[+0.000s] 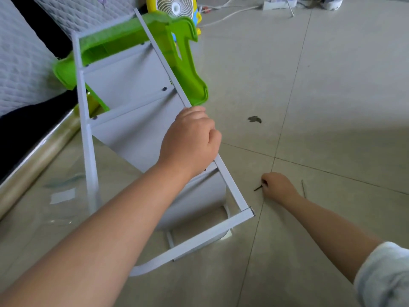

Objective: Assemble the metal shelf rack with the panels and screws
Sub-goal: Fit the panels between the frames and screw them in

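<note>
Left hand [190,140] is clamped over the rack's [132,120] right-side upright [163,63], fingers curled round the grey bar about halfway along it. Right hand [278,187] is down on the floor [332,107], fingertips pinched together on a small dark screw [257,188] whose tip pokes out to the left. A thin metal rod [303,188] lies just beside that hand on the tiles.

The rack sits on a slant, its near end low by the person and its far end up over a green plastic piece [183,63]. Grey panels span the two uprights, and a dark fitted bolt [164,88] shows at one panel's corner. The lower crossbar [199,240] runs across the near end, just above the tiles.

Off to the left, clear wrapping [62,196] lies on the floor. A dark scrap [255,119] sits on a tile well clear of both hands. At the back there's a small fan [176,6] and a white power strip [280,3].
</note>
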The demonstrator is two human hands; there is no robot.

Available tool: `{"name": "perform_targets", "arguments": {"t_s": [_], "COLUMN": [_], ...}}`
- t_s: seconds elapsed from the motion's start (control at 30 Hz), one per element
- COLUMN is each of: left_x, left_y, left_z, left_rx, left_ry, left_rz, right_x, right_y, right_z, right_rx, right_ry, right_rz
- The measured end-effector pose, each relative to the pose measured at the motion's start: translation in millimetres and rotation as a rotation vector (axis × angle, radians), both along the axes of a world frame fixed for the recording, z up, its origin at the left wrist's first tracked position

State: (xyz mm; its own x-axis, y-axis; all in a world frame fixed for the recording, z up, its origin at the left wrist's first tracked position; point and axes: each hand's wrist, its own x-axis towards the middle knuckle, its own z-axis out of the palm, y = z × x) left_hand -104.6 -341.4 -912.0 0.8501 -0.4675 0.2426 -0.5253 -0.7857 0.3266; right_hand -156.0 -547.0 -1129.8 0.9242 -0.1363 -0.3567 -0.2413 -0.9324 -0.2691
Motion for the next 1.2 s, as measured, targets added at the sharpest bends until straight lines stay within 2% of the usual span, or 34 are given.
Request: {"name": "perform_targets", "arguments": {"t_s": [0.17,0.23,0.33,0.43,0.53,0.67,0.73,0.8,0.9,1.03,1.2], "left_x": [-1,-5,-10,-20,-39,-73,-88,-99,-108,-114,-117], "left_y": [-3,-4,5,34,78,131,149,155,149,142,142], "left_z": [4,8,21,37,41,37,31,26,19,11,8], "left_rx": [-0.035,-0.093,-0.097,-0.041,-0.007,-0.05,-0.128,-0.341,-0.68,-0.842,-0.875], "left_ry": [0.033,0.037,-0.075,-0.098,-0.065,0.026,0.167,0.365,0.561,0.513,0.412], "left_rz": [0.012,0.032,0.098,0.167,0.251,0.379,0.486,0.581,0.642,0.671,0.677], "right_x": [5,10,33,47,39,15,4,-3,-5,-4,-2], "right_y": [6,14,34,69,109,151,170,183,191,196,204], "right_z": [52,87,153,216,256,271,268,263,258,259,266], "right_rx": [0.175,0.319,0.566,0.792,0.88,0.791,0.689,0.598,0.467,0.321,0.242], "right_ry": [-0.184,-0.282,-0.472,-0.615,-0.636,-0.502,-0.527,-0.563,-0.548,-0.583,-0.616], "right_rz": [-0.114,-0.196,-0.286,-0.228,-0.032,0.363,0.59,0.787,0.928,0.989,1.005]}}
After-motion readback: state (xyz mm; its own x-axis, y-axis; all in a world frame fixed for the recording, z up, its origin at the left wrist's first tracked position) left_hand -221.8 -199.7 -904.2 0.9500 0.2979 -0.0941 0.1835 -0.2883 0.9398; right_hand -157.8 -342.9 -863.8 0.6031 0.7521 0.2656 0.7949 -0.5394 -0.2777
